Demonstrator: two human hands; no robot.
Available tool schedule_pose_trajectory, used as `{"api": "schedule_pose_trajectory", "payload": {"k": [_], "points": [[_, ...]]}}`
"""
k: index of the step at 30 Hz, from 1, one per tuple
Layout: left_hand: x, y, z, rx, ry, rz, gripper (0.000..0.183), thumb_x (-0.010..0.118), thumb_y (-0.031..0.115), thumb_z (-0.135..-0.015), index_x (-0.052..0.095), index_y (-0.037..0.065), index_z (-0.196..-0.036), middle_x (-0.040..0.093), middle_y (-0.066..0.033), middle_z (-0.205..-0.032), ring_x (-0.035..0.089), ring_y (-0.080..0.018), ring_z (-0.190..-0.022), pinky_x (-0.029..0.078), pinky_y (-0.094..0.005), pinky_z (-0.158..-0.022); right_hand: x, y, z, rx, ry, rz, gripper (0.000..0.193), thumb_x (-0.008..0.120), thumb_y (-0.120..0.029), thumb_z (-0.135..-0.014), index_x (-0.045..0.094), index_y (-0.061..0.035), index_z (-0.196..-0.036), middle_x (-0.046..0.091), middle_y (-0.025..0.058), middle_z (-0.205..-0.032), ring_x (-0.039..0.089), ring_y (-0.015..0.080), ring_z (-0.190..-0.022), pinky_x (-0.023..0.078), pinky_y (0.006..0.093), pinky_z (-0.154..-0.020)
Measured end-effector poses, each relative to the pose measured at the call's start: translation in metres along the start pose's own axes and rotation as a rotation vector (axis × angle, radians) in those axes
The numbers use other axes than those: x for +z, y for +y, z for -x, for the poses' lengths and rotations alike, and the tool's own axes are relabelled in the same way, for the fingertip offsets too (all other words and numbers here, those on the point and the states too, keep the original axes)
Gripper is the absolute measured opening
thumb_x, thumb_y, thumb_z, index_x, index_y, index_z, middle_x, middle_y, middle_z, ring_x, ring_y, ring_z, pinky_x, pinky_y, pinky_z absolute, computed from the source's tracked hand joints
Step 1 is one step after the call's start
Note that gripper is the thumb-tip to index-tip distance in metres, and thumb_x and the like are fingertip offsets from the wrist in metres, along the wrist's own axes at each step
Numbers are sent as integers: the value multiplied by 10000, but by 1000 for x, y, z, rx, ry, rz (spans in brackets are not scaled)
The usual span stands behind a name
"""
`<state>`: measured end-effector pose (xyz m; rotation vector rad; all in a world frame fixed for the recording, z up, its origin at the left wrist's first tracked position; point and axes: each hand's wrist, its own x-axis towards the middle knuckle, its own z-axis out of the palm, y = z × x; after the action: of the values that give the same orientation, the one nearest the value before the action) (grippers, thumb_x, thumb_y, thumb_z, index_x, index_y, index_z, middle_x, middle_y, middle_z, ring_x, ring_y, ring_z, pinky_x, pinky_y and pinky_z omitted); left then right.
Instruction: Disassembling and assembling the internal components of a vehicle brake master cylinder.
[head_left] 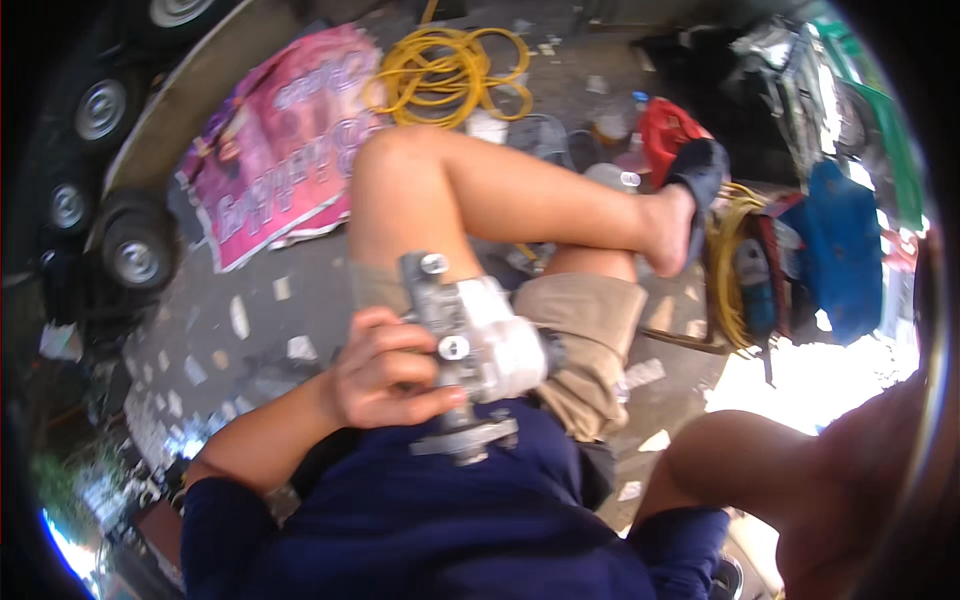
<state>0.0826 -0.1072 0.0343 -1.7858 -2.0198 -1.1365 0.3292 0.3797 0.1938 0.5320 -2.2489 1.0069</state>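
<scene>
Fingers point(398, 368) of L hand point(368, 378) gripping a silver-grey metal machine housing point(508, 355) w/ flange point(468, 438), held over navy shirt point(430, 535) & khaki shorts point(585, 310). R arm point(740, 455) bent at side, R hand out of view, can't tell its fingers. Past bare legs point(550, 185), yellow hose coil point(440, 72) & pink banner point(285, 140) on flr point(320, 300).

Mach. part point(510, 355) over lap point(585, 310); banner point(285, 140) on flr point(255, 310), L of coil point(437, 72)
</scene>
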Motion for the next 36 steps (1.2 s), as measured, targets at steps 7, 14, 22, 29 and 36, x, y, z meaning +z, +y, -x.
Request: {"api": "schedule_pose_trajectory", "payload": {"k": [7,14,22,29,36], "points": [[8,-9,2,-12,92,133,375,823,91,-676,780,182,-1037,552,13,-926,605,-223,-953,471,-398,-797,67,-11,-44,135,-13,59,467,571,-428,-878,592,-21,-1106,502,75,-985,522,200,-822,411,331,-737],[11,-5,6,-66,116,94,359,819,56,-706,783,170,-1045,548,13,-920,591,-212,-900,454,-390,-802,191,-4,-106,237,11,39,472,592,-412,-835,609,21,-1022,502,89,-903,508,207,-802,400,317,-698],[12,-6,7,-264,212,184,426,818,-35,-660,726,115,-1048,594,-86,-1053,626,-335,-1095,511,-488,-953,271,-24,-73,371,-87,-288,374,824,-163,-836,721,50,-1126,579,121,-922,592,245,-834,479,351,-755],[20,-16,14,-451,173,349,471,919,58,-736,603,52,-1085,621,-216,-1262,627,-400,-1239,489,-524,-1073,298,-38,-39,309,198,-377,416,875,-33,-791,648,15,-1136,619,151,-974,679,278,-819,576,351,-682],[24,-20,11,-461,210,326,466,912,22,-717,586,52,-1049,648,-148,-1102,660,-368,-1150,515,-501,-1019,315,-42,-29,121,300,-392,537,890,115,-692,535,-45,-1060,653,188,-1086,728,355,-911,648,396,-761]]}}
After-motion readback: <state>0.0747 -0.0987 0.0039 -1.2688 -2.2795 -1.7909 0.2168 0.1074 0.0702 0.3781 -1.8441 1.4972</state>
